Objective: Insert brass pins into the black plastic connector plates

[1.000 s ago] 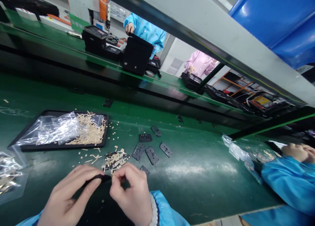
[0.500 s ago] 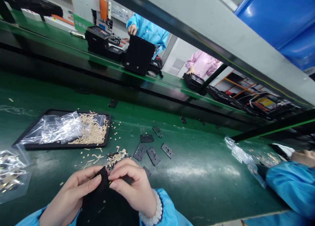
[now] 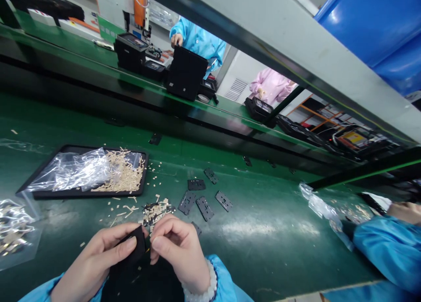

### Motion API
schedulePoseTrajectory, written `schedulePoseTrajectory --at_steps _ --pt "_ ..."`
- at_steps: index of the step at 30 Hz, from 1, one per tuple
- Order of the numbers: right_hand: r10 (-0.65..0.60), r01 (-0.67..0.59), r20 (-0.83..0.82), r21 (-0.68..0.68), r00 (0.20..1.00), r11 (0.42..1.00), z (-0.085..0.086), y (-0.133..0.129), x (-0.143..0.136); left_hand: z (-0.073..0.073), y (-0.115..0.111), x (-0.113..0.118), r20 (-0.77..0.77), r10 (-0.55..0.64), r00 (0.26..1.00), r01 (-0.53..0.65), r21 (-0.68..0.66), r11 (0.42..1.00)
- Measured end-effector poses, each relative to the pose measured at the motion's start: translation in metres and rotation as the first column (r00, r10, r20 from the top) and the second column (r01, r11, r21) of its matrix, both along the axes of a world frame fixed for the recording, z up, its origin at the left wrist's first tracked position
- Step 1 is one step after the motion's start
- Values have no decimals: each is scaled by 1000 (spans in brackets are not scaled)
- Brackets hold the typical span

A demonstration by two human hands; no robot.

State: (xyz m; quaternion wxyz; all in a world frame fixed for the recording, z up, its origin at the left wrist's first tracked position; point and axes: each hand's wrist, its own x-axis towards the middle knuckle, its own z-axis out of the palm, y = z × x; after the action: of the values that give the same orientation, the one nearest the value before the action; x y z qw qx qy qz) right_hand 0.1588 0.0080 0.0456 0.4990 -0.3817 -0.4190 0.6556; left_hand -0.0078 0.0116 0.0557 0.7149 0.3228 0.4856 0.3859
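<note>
Nearest my remote viewpoint, the left hand (image 3: 94, 258) grips a flat black part (image 3: 140, 239) firmly, thumb on its face and fingers behind. Its visible right edge runs roughly from twelve o'clock to six; the lower end merges into the dark background, so I can't judge its full length.

The right hand (image 3: 182, 249), wearing a pale beaded bracelet (image 3: 212, 279), has thumb and fingers curled in toward one another. I can't make out whether they pinch anything small. From those fingertips the part lies at nine o'clock, its long edge facing them, just beside; I read that narrow stretch as the relation that matters. The left is the nearer hand, since it carries the part; a yellow fleck shows at the edge.

Taking the part as my clock centre, I see a pile of tan and black bits (image 3: 157, 211) at one o'clock and loose black plates (image 3: 205, 208) at two. A clear bag (image 3: 16, 232) sits at nine, a black tray (image 3: 88, 194) at eleven, and a co-worker's blue sleeve (image 3: 381, 245) at three. Farthest, past twelve, a person in blue (image 3: 200, 41) grips a black panel (image 3: 186, 74).
</note>
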Motion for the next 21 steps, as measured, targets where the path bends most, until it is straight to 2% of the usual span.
schedulePoseTrajectory --at_steps 4,8,10,12,16,18,21 --pt "13 -11 -27 87 1000 996 -4 -2 0 2 0 1 75 -6 997 10 -57 998" --pt "-53 15 141 257 989 966 1 -1 0 0 -1 1 47 30 998 -27 -51 998" --pt "-83 12 226 302 970 953 4 -1 0 -1 -2 1 33 38 999 -36 -42 998" --pt "-54 -3 229 240 972 971 5 -1 -2 -2 -2 1 22 26 999 -26 -36 999" --pt "40 -41 38 6 998 999 1 -2 -6 -2 -2 0 -5 7 1000 -7 -6 1000" --pt "36 -35 6 -38 999 999 0 -3 -7 -2 -1 -1 -30 21 999 -20 12 1000" --pt "-23 25 68 -26 997 999 2 -6 -8 -4 -1 -2 -85 25 996 -19 74 997"
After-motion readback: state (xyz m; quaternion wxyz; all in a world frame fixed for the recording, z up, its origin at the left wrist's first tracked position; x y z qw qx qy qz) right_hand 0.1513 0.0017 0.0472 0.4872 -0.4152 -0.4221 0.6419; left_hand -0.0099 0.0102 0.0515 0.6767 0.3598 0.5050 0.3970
